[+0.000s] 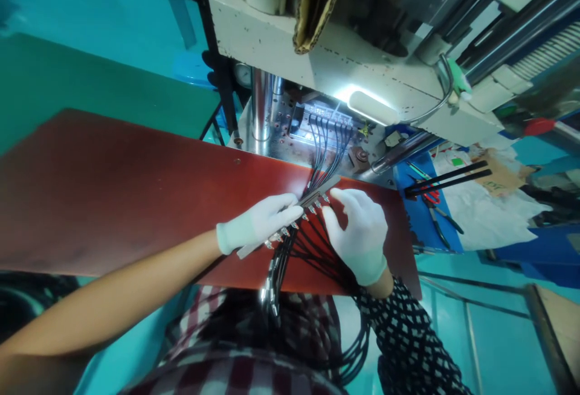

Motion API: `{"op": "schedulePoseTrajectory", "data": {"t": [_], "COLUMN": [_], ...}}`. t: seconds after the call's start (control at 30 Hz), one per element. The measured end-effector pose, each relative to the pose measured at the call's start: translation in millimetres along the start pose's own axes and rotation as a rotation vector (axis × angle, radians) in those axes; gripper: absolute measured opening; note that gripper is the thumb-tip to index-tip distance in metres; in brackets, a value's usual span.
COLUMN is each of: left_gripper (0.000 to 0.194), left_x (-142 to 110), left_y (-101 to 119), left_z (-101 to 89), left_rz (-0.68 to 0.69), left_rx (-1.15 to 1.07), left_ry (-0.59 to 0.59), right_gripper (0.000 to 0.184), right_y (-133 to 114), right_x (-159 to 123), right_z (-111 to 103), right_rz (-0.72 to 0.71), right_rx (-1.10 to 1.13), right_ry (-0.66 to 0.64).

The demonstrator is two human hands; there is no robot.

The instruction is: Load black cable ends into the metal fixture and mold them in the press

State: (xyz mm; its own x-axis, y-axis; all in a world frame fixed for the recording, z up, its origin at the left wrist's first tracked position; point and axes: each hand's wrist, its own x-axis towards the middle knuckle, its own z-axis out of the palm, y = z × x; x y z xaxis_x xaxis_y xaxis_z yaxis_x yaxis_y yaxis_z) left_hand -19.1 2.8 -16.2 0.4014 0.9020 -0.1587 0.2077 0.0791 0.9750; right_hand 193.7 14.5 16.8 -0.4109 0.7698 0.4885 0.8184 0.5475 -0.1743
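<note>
Both my hands wear white gloves and work over a red-brown table [113,189]. My left hand [258,223] is closed on a long metal bar [290,214] that carries a row of small metal plug tips. My right hand [360,232] hovers at the bar's right end with fingers curled apart, touching the black cables [308,250]. These cables run from the bar down into a bundle on my lap [281,322]. Another set of black cables [326,141] sits plugged in the lit mould of the press [317,117] just behind.
A large white press machine [344,51] with a lamp [371,108] overhangs the table's far edge. A steel column [261,105] stands at the left of the mould. To the right lie pliers [437,214], black rods [448,179] and white cloth [484,214] on a blue surface.
</note>
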Motion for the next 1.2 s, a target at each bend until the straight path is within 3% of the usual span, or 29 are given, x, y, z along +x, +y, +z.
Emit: {"op": "schedulePoseTrajectory", "data": {"t": [0.17,0.37,0.53,0.8,0.97,1.2], "left_gripper": [0.041,0.038,0.038,0.039,0.038,0.037], "left_x": [2,-1,-3,-2,-2,-2], "left_y": [-3,0,5,4,3,3], "left_z": [0.6,2.8,3.7,2.9,4.1,5.1], "left_rz": [0.020,-0.019,-0.047,-0.026,-0.032,-0.047], "left_rx": [-0.009,-0.079,-0.143,-0.153,-0.226,-0.223], "left_ry": [0.028,0.022,0.027,0.038,0.024,0.041], "right_gripper": [0.008,0.018,0.005,0.017,0.008,0.023], "right_y": [-21,-25,-27,-37,-42,-47], "right_x": [-6,0,-4,-6,-10,-8], "right_z": [-2,12,5,8,3,16], "right_rz": [-0.167,-0.145,-0.164,-0.215,-0.228,-0.245], "right_rx": [-0.106,-0.118,-0.099,-0.071,-0.043,-0.018], "right_ry": [-0.007,0.006,0.013,-0.064,-0.069,-0.095]}}
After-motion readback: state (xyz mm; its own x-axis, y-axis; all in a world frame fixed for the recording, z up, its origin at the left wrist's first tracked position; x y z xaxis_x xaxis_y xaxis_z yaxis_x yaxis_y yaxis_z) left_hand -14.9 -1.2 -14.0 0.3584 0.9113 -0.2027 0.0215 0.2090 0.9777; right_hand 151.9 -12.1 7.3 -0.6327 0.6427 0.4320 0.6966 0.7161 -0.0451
